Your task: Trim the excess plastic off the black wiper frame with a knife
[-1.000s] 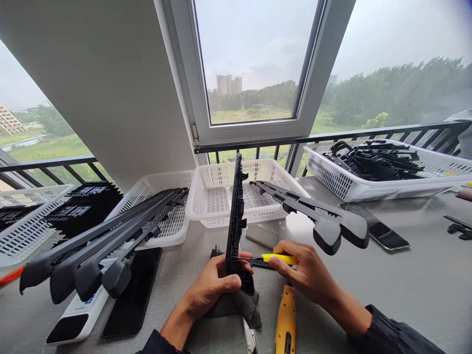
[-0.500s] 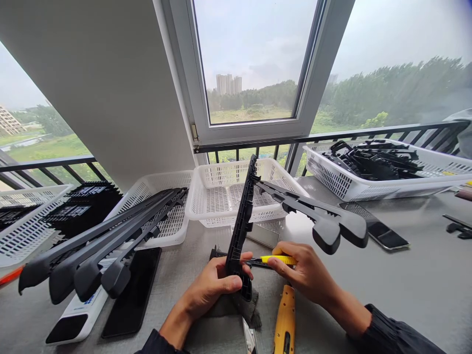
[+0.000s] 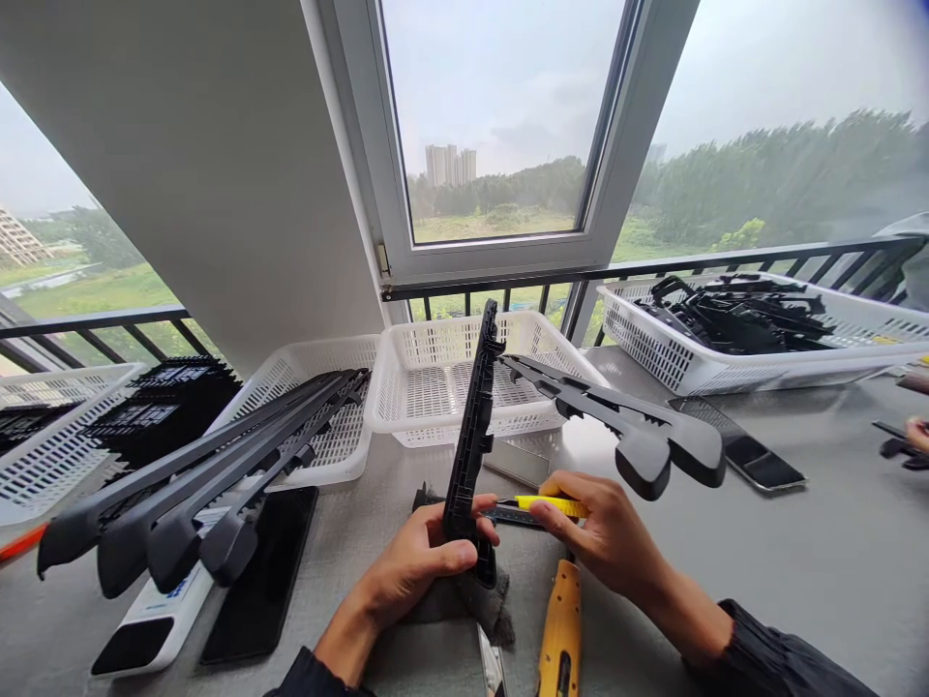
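Note:
My left hand grips a long black plastic trim piece near its lower end, its ribbed side facing me and its top leaning slightly right. In my right hand is a yellow utility knife, its tip pointing left, a little right of the trim piece. Below them lies a dark grey cloth. An orange-yellow handled tool rests on the table under my right hand. Two similar black trim pieces lean on the rim of the middle white basket.
Several black trim pieces lean on the left basket, above a black phone and a white device. At right stand a basket of black parts and another phone. Another person's hand shows at the right edge.
The knife has drawn slightly right, away from the trim piece, with my right hand. The trim piece's top has tilted a little left. Another person's hand has appeared at the right edge.

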Motion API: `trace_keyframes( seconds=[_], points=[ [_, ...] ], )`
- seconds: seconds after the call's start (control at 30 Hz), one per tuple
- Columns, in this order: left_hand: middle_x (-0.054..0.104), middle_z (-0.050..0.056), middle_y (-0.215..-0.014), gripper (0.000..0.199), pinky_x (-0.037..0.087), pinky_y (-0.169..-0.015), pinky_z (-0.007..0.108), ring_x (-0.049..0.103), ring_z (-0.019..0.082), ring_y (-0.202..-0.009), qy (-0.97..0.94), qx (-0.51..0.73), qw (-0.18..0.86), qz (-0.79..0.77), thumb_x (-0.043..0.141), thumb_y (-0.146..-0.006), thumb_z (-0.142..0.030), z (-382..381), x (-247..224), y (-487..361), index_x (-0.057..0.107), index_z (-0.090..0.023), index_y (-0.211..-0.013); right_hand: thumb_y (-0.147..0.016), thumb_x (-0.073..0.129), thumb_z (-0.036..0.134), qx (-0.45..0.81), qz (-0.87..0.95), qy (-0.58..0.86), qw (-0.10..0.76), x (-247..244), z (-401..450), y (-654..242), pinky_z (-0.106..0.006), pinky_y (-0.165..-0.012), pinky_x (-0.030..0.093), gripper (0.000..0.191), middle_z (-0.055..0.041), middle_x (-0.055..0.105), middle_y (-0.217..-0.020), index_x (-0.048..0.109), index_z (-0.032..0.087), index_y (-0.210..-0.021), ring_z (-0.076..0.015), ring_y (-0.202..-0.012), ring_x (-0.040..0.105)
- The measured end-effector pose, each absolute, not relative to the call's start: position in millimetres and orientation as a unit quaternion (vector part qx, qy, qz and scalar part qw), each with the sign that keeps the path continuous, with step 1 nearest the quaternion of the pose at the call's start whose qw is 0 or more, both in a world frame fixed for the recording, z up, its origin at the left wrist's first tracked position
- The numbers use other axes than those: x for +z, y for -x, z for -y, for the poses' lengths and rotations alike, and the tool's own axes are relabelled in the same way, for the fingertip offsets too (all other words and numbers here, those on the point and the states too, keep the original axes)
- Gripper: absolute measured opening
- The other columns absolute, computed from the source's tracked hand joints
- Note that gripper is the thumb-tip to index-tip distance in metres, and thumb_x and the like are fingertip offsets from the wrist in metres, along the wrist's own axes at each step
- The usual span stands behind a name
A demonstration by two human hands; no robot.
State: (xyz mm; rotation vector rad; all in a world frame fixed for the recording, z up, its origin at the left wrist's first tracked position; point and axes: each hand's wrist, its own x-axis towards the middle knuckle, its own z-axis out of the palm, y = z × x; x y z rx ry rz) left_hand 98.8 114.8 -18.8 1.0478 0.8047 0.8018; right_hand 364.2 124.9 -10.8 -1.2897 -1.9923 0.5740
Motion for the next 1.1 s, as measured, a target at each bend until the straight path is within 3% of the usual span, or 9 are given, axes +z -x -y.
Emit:
trace_keyframes(
  seconds=[0.33,0.93,1.1],
  points=[
    [0.080,0.011,-0.105,0.064,0.050,-0.091,0.038,0.067,0.026,-0.099,-0.470,0.364,0.718,-0.362,0.102,-0.063,-0.053,-114.7,-19.1,-98.8,0.084,-0.020,-0.114,-0.106,0.054,0.065,0.209,0.761,0.502,0.353,-10.7,-124.2,-363.0,-0.028,-0.060,0.038,0.055,-0.0004,0.064,-0.066,0.066,0.021,-0.075,-0.0165,-0.061,0.057],
    [0.079,0.010,-0.106,0.070,0.051,-0.091,0.038,0.068,0.026,-0.102,-0.461,0.374,0.724,-0.352,0.103,-0.061,-0.053,-115.6,-23.3,-98.6,0.078,-0.020,-0.118,-0.107,0.051,0.068,0.212,0.762,0.496,0.359,-9.5,-124.4,-360.6,-0.027,-0.060,0.040,0.058,-0.0012,0.066,-0.068,0.068,0.021,-0.077,-0.0168,-0.062,0.059],
    [0.078,0.009,-0.106,0.066,0.050,-0.088,0.035,0.065,0.025,-0.100,-0.472,0.376,0.717,-0.350,0.102,-0.062,-0.055,-116.2,-20.0,-99.6,0.076,-0.020,-0.111,-0.106,0.053,0.067,0.217,0.763,0.489,0.363,-10.7,-125.1,-362.4,-0.028,-0.061,0.040,0.056,-0.0016,0.067,-0.069,0.069,0.021,-0.078,-0.0177,-0.063,0.059]
  ],
)
